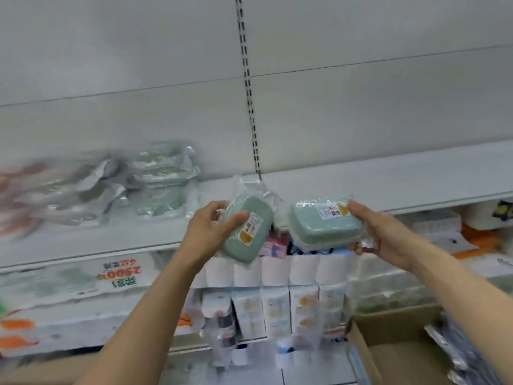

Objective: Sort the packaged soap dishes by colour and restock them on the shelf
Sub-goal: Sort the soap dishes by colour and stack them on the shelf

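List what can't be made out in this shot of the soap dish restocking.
- Head view, pinkish packs at the shelf's left end: motion blur hides what they are.
- Label on the green soap dish in the right hand: print too small.
- Cardboard box: contents cut off by the bottom edge.
- Left hand: its fingers lie behind its green soap dish.

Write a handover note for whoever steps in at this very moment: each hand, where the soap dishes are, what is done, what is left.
Left hand grips one green dish, tilted. Right hand grips a second green dish. Both are in front of the shelf.
Done: a green stack stands on the shelf, with blurred pinkish packs to its left.
Left: shelve both held dishes, probably on the green stack. The box at lower right may hold more; contents unclear.
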Available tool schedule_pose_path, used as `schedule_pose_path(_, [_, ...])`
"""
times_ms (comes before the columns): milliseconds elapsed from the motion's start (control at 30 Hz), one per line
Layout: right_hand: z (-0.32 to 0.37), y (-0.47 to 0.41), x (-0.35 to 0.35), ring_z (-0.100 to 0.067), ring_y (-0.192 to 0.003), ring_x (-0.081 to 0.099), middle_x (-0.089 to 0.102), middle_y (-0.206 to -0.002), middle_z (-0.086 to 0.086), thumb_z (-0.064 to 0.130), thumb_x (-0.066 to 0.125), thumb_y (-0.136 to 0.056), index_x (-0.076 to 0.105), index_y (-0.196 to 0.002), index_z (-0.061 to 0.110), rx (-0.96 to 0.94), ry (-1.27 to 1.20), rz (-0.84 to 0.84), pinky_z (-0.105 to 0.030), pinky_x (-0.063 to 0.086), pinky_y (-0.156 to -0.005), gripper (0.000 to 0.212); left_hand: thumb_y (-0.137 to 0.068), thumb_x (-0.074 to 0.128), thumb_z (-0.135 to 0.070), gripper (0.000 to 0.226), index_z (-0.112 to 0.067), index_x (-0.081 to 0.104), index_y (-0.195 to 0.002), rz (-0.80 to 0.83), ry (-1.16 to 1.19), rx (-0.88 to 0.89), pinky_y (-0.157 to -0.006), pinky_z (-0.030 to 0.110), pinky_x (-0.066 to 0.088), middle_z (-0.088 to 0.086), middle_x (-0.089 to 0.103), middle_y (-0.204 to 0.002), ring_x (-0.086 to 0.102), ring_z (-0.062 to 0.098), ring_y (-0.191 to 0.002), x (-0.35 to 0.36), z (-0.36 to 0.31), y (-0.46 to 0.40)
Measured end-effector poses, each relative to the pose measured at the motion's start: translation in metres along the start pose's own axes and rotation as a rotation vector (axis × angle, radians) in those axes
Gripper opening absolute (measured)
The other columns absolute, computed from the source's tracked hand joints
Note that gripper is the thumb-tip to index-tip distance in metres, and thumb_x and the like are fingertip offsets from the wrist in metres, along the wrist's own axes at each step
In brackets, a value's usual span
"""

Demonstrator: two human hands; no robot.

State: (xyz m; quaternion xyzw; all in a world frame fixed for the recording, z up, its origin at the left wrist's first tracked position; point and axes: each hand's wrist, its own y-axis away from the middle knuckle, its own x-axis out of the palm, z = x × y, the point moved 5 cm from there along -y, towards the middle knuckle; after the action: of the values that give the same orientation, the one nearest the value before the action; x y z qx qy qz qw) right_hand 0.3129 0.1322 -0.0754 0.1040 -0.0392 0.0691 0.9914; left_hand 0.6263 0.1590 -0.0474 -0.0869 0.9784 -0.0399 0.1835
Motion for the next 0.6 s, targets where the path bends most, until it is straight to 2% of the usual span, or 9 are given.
schedule_pose_path(67, [0.012,-0.022,0.046,-0.026,-0.057,0.058,0.067,-0.079,-0.015,0.049,0.065,-0.077,0.068,-0.101,0.002,-0.033,-0.025,-0.006,-0.028,0.046,-0.045,0.053,-0.08,0.078,-0.041,0.029,-0.024,0.072,-0.103,-0.018,-0.012,-0.016,-0.06,0.021,0.053,0.0,0.075,-0.093,0.073,0.013,-0.08,-0.047,0.01,-0.005])
schedule_pose_path(133, [0.022,-0.044,0.093,-0.027,-0.058,0.059,0.067,-0.081,-0.015,0.045,0.061,-0.087,0.066,-0.104,0.002,-0.051,-0.055,0.003,-0.027,0.047,-0.043,0.047,-0.082,0.077,-0.037,0.024,-0.02,0.074,-0.098,-0.033,-0.031,-0.029,-0.061,0.02,0.051,0.0,0.076,-0.088,0.073,0.013,-0.078,-0.092,0.021,-0.012])
schedule_pose_path(233, [0.036,-0.077,0.166,-0.027,-0.059,0.06,0.064,-0.093,-0.016,0.039,0.059,-0.093,0.063,-0.111,0.003,-0.053,-0.12,0.032,-0.029,0.051,-0.047,0.041,-0.083,0.076,-0.035,0.021,-0.019,0.075,-0.096,-0.027,-0.069,-0.072,-0.063,0.02,0.053,-0.001,0.077,-0.085,0.073,0.014,-0.077,-0.151,0.037,-0.02])
schedule_pose_path(367, [0.05,-0.111,0.263,-0.024,-0.063,0.057,0.063,-0.091,-0.013,0.029,0.059,-0.095,0.064,-0.101,0.007,-0.018,-0.159,0.073,-0.033,0.056,-0.053,0.023,-0.076,0.079,-0.043,0.029,-0.018,0.078,-0.091,0.058,-0.147,-0.146,-0.065,0.024,0.051,0.004,0.076,-0.084,0.069,0.013,-0.073,-0.209,0.063,-0.029])
schedule_pose_path(467, [0.049,-0.134,0.324,-0.025,-0.064,0.059,0.067,-0.101,-0.015,0.031,0.061,-0.094,0.062,-0.11,0.006,0.04,-0.053,0.085,-0.034,0.059,-0.054,0.03,-0.063,0.085,-0.058,0.05,-0.023,0.074,-0.098,0.116,-0.2,-0.197,-0.076,0.028,0.052,-0.001,0.076,-0.092,0.071,0.013,-0.084,-0.242,0.082,-0.037])
schedule_pose_path(533, [0.044,-0.149,0.35,-0.027,-0.065,0.061,0.065,-0.116,-0.018,0.034,0.065,-0.091,0.059,-0.117,0.004,0.074,0.014,0.098,-0.033,0.058,-0.051,0.04,-0.066,0.085,-0.053,0.05,-0.021,0.069,-0.101,0.118,-0.188,-0.218,-0.074,0.026,0.049,-0.002,0.076,-0.091,0.07,0.011,-0.082,-0.257,0.09,-0.041])
schedule_pose_path(600, [0.041,-0.159,0.366,-0.026,-0.061,0.061,0.063,-0.118,-0.018,0.035,0.066,-0.089,0.059,-0.113,0.004,0.084,0.081,0.091,-0.033,0.058,-0.051,0.04,-0.071,0.084,-0.046,0.046,-0.016,0.067,-0.1,0.116,-0.15,-0.218,-0.069,0.024,0.044,-0.003,0.076,-0.086,0.066,0.006,-0.072,-0.268,0.093,-0.045])
